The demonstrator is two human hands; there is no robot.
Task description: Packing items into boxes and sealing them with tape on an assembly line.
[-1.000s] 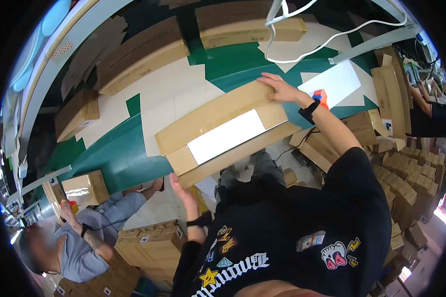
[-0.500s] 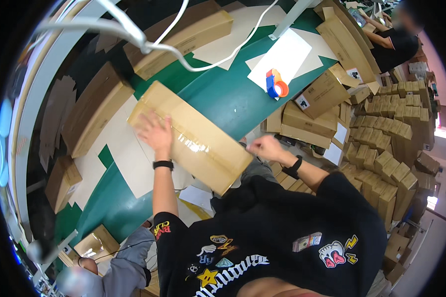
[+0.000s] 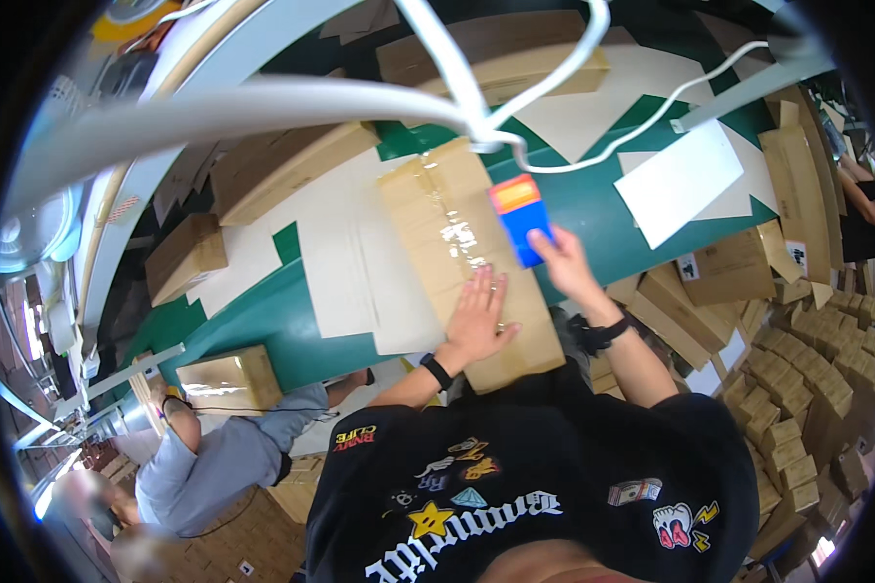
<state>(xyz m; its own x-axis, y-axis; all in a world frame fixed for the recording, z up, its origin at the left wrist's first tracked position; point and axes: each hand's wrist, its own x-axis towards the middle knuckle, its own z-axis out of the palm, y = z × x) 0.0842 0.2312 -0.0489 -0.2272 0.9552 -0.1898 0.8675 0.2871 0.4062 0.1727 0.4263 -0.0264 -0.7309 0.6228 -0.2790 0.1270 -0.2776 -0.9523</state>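
A long brown cardboard box (image 3: pixel 423 219) lies lengthwise in front of me, its near end close to my body. Clear shiny tape runs along the seam on its top. My left hand (image 3: pixel 478 316) is spread flat on the near half of the box, fingers apart. In my right hand (image 3: pixel 566 262) is a blue and orange tape dispenser (image 3: pixel 520 219), gripped at its blue lower end. It is held over the right side of the box; whether it touches the cardboard I cannot tell.
White cables (image 3: pixel 472 107) hang across the far side. A white sheet (image 3: pixel 681 185) and flat cardboard pieces (image 3: pixel 340 253) lie on the green table (image 3: pixel 248 345). A co-worker in grey (image 3: pixel 214 457) is at the left beside a taped box (image 3: pixel 228 379). Stacked small boxes (image 3: pixel 807 360) stand right.
My right hand has picked up the tape dispenser from the white sheet and brought it to the box. The box has turned more lengthwise, and my left hand now presses nearer its close end.
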